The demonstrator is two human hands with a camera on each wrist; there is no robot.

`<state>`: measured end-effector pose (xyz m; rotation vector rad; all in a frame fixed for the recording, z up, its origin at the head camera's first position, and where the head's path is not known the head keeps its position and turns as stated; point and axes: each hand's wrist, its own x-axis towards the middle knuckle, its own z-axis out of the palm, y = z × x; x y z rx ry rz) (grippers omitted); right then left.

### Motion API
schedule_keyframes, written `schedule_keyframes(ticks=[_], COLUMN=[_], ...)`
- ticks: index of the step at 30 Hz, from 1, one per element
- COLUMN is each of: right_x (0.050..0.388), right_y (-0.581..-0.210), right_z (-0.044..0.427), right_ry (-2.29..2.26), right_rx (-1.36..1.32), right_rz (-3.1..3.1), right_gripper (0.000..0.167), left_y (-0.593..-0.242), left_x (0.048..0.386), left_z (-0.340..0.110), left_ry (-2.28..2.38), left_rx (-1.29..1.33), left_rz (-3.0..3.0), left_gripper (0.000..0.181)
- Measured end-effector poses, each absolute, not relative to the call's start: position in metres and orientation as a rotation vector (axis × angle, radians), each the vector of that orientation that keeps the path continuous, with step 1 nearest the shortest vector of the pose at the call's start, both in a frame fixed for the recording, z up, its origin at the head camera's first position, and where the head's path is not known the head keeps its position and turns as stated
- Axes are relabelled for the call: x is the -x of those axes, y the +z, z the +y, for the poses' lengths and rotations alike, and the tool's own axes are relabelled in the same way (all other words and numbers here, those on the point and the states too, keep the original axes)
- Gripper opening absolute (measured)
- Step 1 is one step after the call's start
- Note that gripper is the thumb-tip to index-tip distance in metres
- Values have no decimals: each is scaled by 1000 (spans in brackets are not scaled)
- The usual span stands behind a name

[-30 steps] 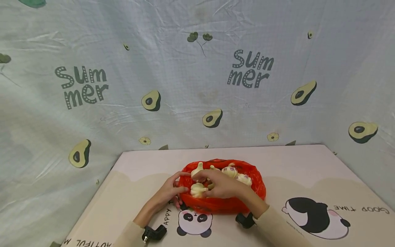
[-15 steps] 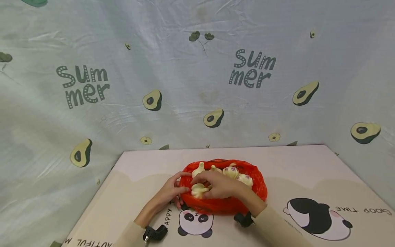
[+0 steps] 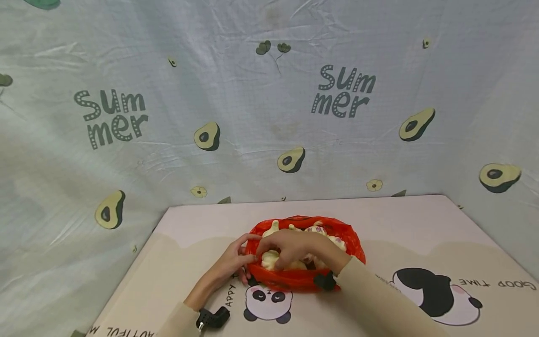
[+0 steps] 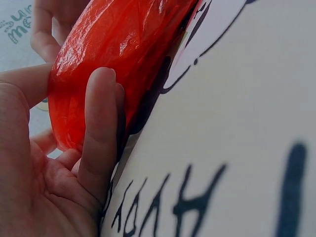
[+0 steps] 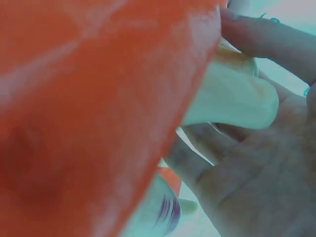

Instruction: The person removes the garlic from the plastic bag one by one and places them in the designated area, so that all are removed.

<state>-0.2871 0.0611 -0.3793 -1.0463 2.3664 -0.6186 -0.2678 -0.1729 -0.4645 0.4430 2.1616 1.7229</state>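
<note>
A red plastic bag (image 3: 290, 282) with its mouth spread wide lies on the table and holds several garlic bulbs (image 3: 338, 241). My left hand (image 3: 229, 260) grips the bag's left side; in the left wrist view, fingers lie along the outside of the red film (image 4: 128, 44). Inside the bag, my right hand (image 3: 294, 245) has thumb and fingers around a garlic bulb (image 3: 269, 259) near the left side. The right wrist view shows a pale garlic stem (image 5: 237, 98) between thumb and fingers, while the bag's film hides the rest of that bulb.
The pale table (image 3: 202, 220) carries printed pandas and lettering. Behind it hangs a light cloth (image 3: 236, 93) with avocado prints. Both wrists wear black camera mounts (image 3: 214, 318). Another purple-streaked bulb (image 5: 163, 210) shows low in the right wrist view.
My right hand and forearm have shifted forward and slightly left over the bulb, now covering its stem; more bulbs at the front show beneath the hand. The left hand stays at the bag's left side.
</note>
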Motion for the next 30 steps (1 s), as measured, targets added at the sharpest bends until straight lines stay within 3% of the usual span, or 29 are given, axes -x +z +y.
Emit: schedule_keyframes(ticks=[30], right_x=[284], right_y=[-382], right_z=[65], right_ry=[-657], right_rx=[1026], right_rz=[2409], right_gripper=[47], left_y=[-463], left_x=[268], left_z=[-174], left_ry=[1730], left_rx=[-422], left_rz=[2143], left_gripper=[56])
